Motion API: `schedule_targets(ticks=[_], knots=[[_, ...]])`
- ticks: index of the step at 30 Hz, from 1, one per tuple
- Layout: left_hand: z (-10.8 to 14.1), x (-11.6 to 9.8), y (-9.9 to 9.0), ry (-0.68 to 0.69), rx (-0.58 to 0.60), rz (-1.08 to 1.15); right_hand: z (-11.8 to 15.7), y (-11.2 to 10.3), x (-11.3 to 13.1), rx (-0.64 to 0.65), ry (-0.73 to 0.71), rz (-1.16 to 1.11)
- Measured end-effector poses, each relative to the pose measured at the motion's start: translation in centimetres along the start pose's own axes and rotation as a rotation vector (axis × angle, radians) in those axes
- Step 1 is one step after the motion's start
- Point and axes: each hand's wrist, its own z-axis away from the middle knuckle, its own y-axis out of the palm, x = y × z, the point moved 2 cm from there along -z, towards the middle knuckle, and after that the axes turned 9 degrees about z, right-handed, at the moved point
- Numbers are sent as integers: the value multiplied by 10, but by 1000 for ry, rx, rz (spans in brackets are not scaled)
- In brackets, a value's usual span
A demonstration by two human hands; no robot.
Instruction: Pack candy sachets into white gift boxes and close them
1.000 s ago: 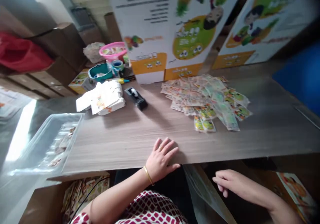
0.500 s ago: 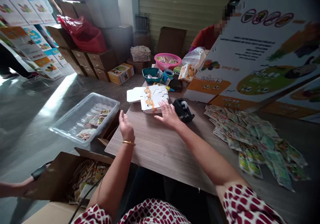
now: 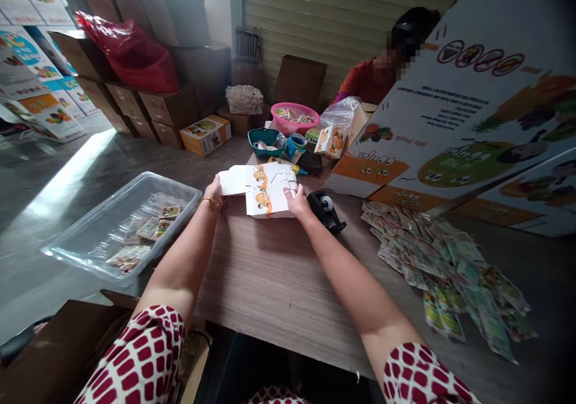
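Note:
A flat, unfolded white carton (image 3: 270, 197) with an orange cartoon print lies over the table (image 3: 265, 272), at the far part of it. My left hand (image 3: 215, 191) grips the carton's left flap at its edge. On the right side my right hand (image 3: 297, 201) has the thumb on top and closes on the carton's near right edge; some of its fingers are hidden beneath. Right beside that hand stands a black tape dispenser (image 3: 327, 212) with a roll of clear tape.
Many small printed packets (image 3: 443, 266) are heaped on the right. A clear plastic tub (image 3: 101, 218) with packets stands at the left. Behind the carton are a teal basket (image 3: 267, 146) and a pink bowl (image 3: 294, 116). A person in orange (image 3: 364, 80) sits behind a large printed box (image 3: 418, 116).
My left hand has moved up to the carton's left flap and taken hold of it. My right hand has closed from lying flat on the carton to gripping its edge.

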Motion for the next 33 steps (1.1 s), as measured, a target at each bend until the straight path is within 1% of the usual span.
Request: schedule_targets(ticks=[2,4,6,8,10,12,13,14,16,17,18,19,20,21,22,23,25,27,30,32,33], knots=[[-7,5,9,-10,11,-11,-10,3,-2,75,90,-63],[-10,6,16,10,39,-33,-7,10,-5,89,96,-67],[-10,6,20,33,66,-59,9,19,-10,109,63,-69],[-10,6,22,42,79,-102,31,25,-14,107,-9,-34],[-7,3,21,41,77,-165,47,23,-15,9,-70,60],[0,-3,16,64,51,-244,53,14,-11,-121,-126,177],[7,-6,13,92,29,-284,50,9,-8,-156,-163,228],[17,-10,9,124,3,-316,46,3,-4,-154,-206,273],[44,-14,-1,250,-16,-417,33,-4,3,-48,-295,352],[61,-13,-7,325,9,-482,27,-6,5,18,-326,389],[80,-10,-11,452,76,-618,22,-7,6,74,-349,421],[99,-4,-15,547,184,-755,20,-7,7,111,-367,446],[117,6,-19,588,297,-859,19,-6,7,126,-380,460],[133,16,-24,595,388,-932,21,-5,8,117,-390,463],[145,26,-28,583,441,-980,23,-4,9,86,-394,457],[154,33,-31,574,462,-1015,27,-4,11,44,-391,444],[165,39,-34,589,442,-1065,37,-9,15,-52,-365,401],[171,30,-33,669,378,-1098,48,-20,19,-126,-345,344],[180,1,-24,810,253,-1066,70,-42,19,-194,-390,217],[187,-20,-15,836,217,-996,88,-53,15,-223,-442,88],[191,-27,-11,809,238,-953,97,-57,11,-230,-464,10]])
